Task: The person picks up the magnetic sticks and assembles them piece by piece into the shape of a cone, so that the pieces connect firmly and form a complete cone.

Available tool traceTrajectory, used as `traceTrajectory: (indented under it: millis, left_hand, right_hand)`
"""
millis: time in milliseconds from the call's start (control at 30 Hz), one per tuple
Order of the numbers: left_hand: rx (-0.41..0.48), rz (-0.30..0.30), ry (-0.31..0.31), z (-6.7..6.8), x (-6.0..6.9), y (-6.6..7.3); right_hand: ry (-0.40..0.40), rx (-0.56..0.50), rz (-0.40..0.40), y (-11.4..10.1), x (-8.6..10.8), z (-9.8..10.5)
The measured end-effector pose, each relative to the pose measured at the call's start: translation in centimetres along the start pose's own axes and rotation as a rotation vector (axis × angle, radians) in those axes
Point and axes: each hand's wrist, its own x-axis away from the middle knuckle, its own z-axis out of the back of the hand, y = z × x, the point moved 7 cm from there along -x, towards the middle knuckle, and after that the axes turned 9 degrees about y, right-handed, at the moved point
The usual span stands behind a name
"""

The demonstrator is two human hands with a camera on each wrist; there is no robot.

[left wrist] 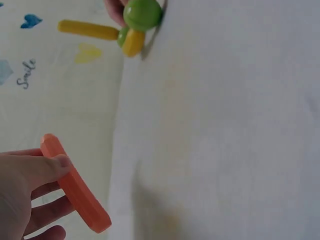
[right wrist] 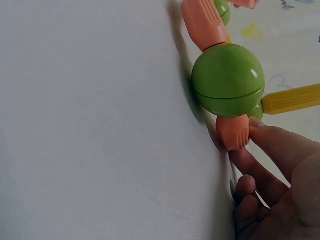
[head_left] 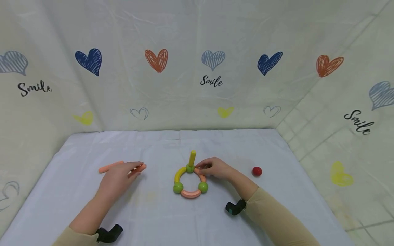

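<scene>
In the left wrist view, a straight orange stick (left wrist: 77, 185) is pinched between the thumb and fingers of my left hand (head_left: 118, 177). Another orange stick (head_left: 110, 166) lies on the table just behind that hand. My right hand (head_left: 217, 168) pinches an orange curved piece (right wrist: 233, 132) on the right side of a ring. Green balls (head_left: 202, 187) join the ring's curved pieces: a yellow one (head_left: 179, 175) at left and an orange one (head_left: 191, 194) in front. From the ring's far ball (head_left: 190, 168) a yellow stick (head_left: 192, 158) points upward.
A red ball (head_left: 257, 171) sits on the white-covered table (head_left: 172, 225), to the right of the right hand. Behind the table hangs a pale curtain (head_left: 184, 30) with hearts and lettering. Each wrist carries a black camera mount (head_left: 235, 207).
</scene>
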Motion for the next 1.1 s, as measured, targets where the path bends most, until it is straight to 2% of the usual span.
traceTrajectory:
  millis: [333,500,600,833,1100]
  left_hand:
    - [0.18,0.104,-0.096,-3.1,0.1,5.6]
    - [0.294,0.167,-0.092,-3.4,-0.2,7.6]
    - [0.354,0.181,-0.07,-3.2,-0.3,8.6]
    - [0.438,0.187,-0.075,-3.4,-0.4,10.0]
    - [0.409,0.152,-0.115,-4.7,-0.3,10.7]
  right_hand:
    - [-0.005,0.008,0.005,0.1,0.1,0.0]
    - [-0.005,0.012,0.013,0.0,0.1,0.0]
    - [-0.005,0.016,0.013,-0.1,0.0,0.1]
    - [-0.002,0.024,0.021,-0.1,-0.1,0.1]
    - [-0.004,0.015,0.027,-0.1,-0.1,0.0]
